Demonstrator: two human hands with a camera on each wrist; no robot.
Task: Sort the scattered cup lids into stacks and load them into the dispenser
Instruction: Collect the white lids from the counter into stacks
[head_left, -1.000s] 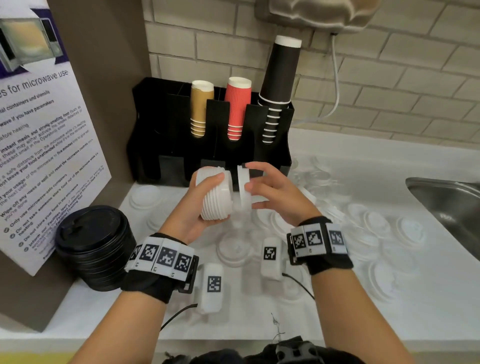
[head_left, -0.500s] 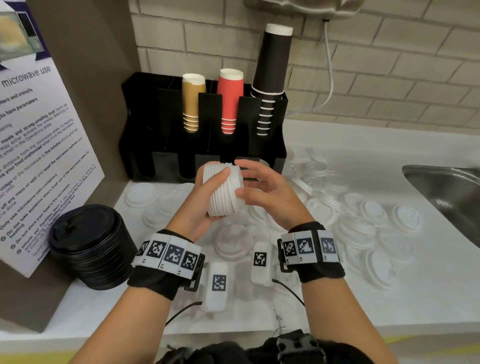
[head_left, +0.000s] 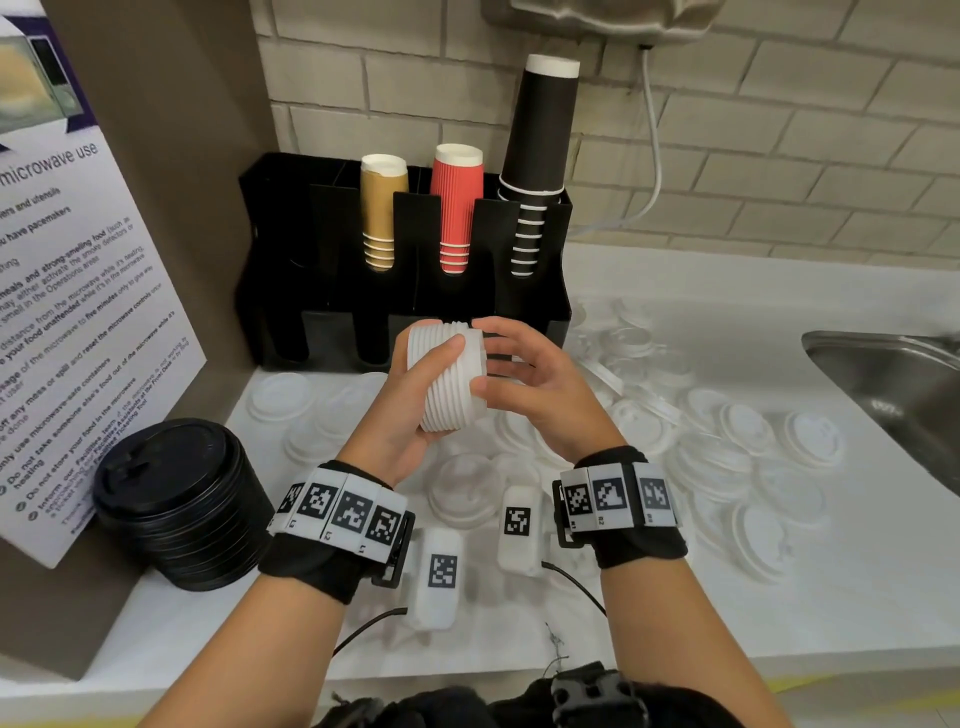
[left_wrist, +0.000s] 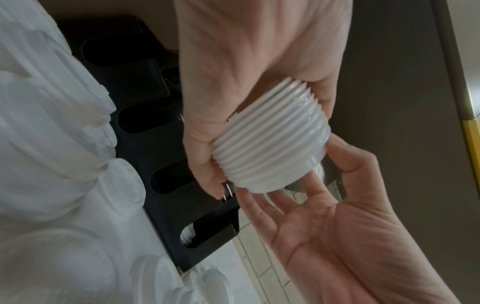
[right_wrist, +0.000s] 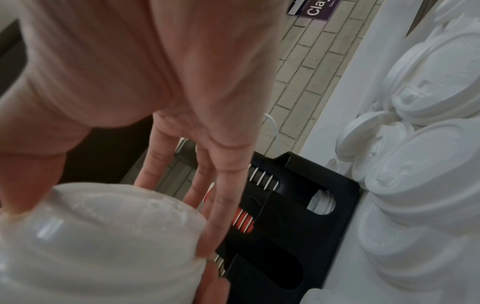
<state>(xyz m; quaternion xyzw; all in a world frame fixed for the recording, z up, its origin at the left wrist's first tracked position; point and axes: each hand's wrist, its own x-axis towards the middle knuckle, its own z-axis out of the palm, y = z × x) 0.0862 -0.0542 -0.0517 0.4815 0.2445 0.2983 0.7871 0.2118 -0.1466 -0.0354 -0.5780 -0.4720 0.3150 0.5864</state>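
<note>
Stack (head_left: 451, 376) of white lids sits sideways above the desk (head_left: 675, 597), just before the dispenser (head_left: 405, 291): left hand (head_left: 410, 400) wraps it, fingers curled round, while right hand (head_left: 535, 387) presses its end with straight, spread fingers. Loose lids (head_left: 748, 431) scatter below.

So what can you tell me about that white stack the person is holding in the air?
The stack of white lids looks like thin glossy plastic, many nested closely so their rims form even ridges along the side. It lies tilted on its side, held above the counter in front of the black dispenser. The left hand grips it around the ridged side, thumb on top, while the right hand touches its open end with spread fingers.
</note>
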